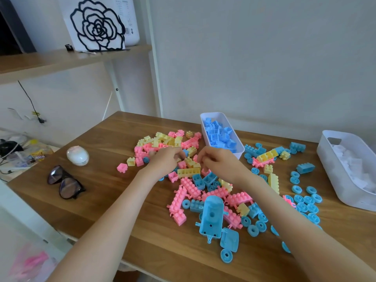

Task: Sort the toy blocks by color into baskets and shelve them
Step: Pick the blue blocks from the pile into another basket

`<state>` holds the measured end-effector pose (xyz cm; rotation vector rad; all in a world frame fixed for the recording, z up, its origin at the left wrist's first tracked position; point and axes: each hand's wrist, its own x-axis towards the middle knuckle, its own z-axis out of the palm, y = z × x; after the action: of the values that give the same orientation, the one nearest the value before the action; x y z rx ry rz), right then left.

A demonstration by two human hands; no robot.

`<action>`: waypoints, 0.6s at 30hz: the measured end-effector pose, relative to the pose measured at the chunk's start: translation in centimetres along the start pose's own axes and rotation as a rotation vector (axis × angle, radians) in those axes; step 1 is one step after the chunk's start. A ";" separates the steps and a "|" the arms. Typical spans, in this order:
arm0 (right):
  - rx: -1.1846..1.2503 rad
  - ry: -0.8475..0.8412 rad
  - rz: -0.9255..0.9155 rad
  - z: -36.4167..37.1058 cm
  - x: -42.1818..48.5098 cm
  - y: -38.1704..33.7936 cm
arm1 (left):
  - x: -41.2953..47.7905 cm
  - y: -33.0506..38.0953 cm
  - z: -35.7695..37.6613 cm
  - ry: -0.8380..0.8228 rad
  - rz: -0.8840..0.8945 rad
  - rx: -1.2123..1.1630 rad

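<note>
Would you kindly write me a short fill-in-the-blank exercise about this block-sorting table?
1. The narrow white basket at the back of the table holds only ____ blocks.
2. The loose blocks are pink, blue and ____.
3. The sunglasses lie to the ____ of those loose blocks.

Missing words: blue; yellow; left.

Matt plastic blocks (pixel 191 188), wood-grain table (pixel 105 192)
</note>
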<state>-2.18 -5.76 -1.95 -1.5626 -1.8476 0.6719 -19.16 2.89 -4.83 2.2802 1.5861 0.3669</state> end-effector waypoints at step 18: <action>-0.099 0.305 0.011 -2.3 0.4 0.1 | 0.4 0.6 0.8 0.140 0.066 0.093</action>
<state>-0.47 -5.37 -0.35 -1.6376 -1.6662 0.3279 -18.18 2.96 -5.26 2.4292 1.6283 0.4890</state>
